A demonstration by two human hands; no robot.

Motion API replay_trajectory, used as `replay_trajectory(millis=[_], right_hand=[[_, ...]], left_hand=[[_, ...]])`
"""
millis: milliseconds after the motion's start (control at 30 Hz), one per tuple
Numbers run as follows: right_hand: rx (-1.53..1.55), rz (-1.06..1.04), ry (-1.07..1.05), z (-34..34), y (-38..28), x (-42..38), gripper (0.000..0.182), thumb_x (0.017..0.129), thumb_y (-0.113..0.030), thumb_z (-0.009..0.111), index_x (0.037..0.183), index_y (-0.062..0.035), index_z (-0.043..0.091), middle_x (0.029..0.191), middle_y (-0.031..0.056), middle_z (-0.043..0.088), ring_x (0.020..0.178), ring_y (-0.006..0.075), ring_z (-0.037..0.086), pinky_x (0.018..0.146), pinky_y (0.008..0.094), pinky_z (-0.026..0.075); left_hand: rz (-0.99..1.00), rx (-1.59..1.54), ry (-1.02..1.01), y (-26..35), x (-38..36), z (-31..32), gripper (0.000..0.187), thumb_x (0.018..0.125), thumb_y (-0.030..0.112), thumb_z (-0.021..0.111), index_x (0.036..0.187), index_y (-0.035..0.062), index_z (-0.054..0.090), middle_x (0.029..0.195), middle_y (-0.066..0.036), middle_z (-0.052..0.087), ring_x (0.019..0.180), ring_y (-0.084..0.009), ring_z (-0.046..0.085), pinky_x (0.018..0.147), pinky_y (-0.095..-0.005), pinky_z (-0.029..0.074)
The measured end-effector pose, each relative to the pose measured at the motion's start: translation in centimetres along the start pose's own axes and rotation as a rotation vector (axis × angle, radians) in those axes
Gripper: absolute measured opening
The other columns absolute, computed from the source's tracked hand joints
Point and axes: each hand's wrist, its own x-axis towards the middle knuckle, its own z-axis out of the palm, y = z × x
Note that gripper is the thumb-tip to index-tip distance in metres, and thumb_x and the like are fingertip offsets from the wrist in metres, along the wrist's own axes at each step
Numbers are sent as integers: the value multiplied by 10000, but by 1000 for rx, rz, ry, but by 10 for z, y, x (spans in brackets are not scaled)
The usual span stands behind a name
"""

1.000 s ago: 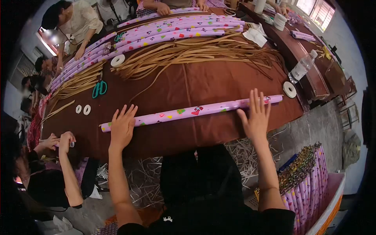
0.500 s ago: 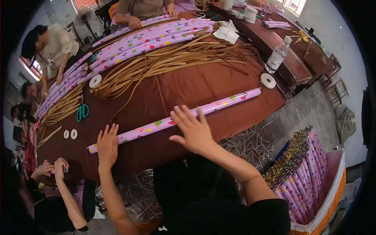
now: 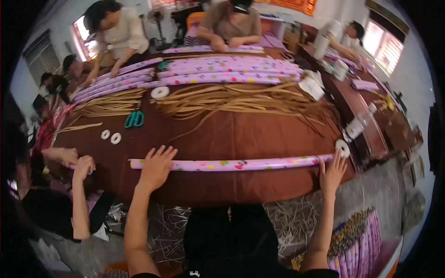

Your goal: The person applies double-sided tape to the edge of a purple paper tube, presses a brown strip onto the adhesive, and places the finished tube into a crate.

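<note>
A long, thin roll (image 3: 250, 165) in glossy pink-purple patterned wrap lies across the brown-covered table (image 3: 222, 187) in front of me. My left hand (image 3: 157, 169) rests flat on it near its left end, with the fingers stretched out. At the roll's right end lies my right hand (image 3: 332, 176), open, with fingers pointing away from me. Just beyond those fingertips is a white tape roll (image 3: 342, 148). Neither hand is wrapped round anything.
Brown strips (image 3: 232, 102) and more patterned rolls (image 3: 232, 69) lie farther back. Green-handled scissors (image 3: 134, 119), small white rings (image 3: 116, 138) and a plastic bottle (image 3: 359, 124) are nearby. A co-worker's hands (image 3: 83, 166) are at the left. Finished-looking rolls (image 3: 357, 255) stand in a bin at lower right.
My right hand has moved from the roll's middle to its right end. My left hand stays near the left end. The view has turned, so the roll now appears nearly level.
</note>
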Motion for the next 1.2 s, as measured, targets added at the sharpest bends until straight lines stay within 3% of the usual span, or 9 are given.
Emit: replay_trajectory(millis=[100, 200, 367, 400, 500, 533, 833, 1000, 1200], right_hand=[[113, -492, -129, -36, -42, 1, 789, 854, -467, 658, 1482, -91, 361, 1535, 119, 351, 1420, 351, 298, 1175, 508, 192], [361, -552, -202, -34, -50, 5, 603, 819, -332, 713, 1329, -60, 543, 1257, 151, 580, 1250, 351, 476, 1138, 511, 277], [248, -756, -198, -55, -30, 8, 469, 808, -294, 708, 1157, -4, 592, 966, 155, 567, 951, 358, 544, 972, 503, 402], [283, -801, -140, -53, -17, 3, 509, 798, -315, 713, 1170, 4, 573, 952, 166, 552, 912, 365, 533, 904, 504, 422], [215, -758, -116, -39, 31, -29, 575, 780, -382, 704, 1179, 3, 551, 1002, 174, 555, 916, 387, 520, 867, 522, 423], [200, -719, -167, -33, 47, -39, 618, 763, -419, 699, 1187, 3, 544, 1067, 183, 566, 964, 404, 520, 889, 543, 418], [74, -338, -331, 10, 126, -140, 575, 747, -336, 716, 1181, -4, 535, 1111, 185, 555, 1034, 407, 501, 936, 534, 387], [65, -161, -403, 48, 126, -195, 557, 738, -290, 725, 1177, -8, 529, 1136, 186, 549, 1072, 408, 491, 962, 530, 370], [83, 20, -497, 87, 112, -267, 540, 728, -234, 735, 1173, -13, 523, 1166, 188, 542, 1119, 410, 478, 993, 524, 349]], left_hand=[[2, -53, -82, -1, -3, -7, 457, 1046, 358, 356, 1419, 124, 476, 1469, -105, 459, 1390, -298, 367, 1167, -475, 218], [7, -28, -88, 0, -5, -13, 527, 987, 444, 490, 1408, 125, 490, 1481, -110, 442, 1395, -296, 364, 1165, -482, 219], [56, -63, -113, -7, -11, -5, 610, 904, 543, 584, 1308, 85, 558, 1468, -143, 450, 1392, -317, 368, 1150, -470, 257], [189, 51, 94, -10, -12, 6, 548, 860, 530, 643, 1166, 77, 606, 1262, -133, 601, 1214, -310, 534, 1019, -443, 397], [225, 112, 48, 17, -8, -20, 473, 815, 500, 695, 1040, 92, 616, 960, -71, 630, 932, -251, 603, 812, -380, 456], [362, 173, 247, 22, -5, -22, 463, 777, 512, 713, 978, 107, 614, 784, -25, 547, 747, -198, 553, 683, -333, 424], [765, 227, 461, 87, 28, -50, 541, 783, 558, 680, 1009, 69, 632, 778, -13, 536, 700, -171, 545, 613, -288, 437], [973, 369, 487, 101, 38, -59, 318, 805, 194, 621, 1092, 60, 644, 878, -24, 604, 754, -156, 582, 626, -274, 450], [1060, 409, 501, 137, 34, -74, 298, 830, 186, 595, 1077, 26, 644, 859, -54, 623, 746, -182, 590, 644, -298, 467]])
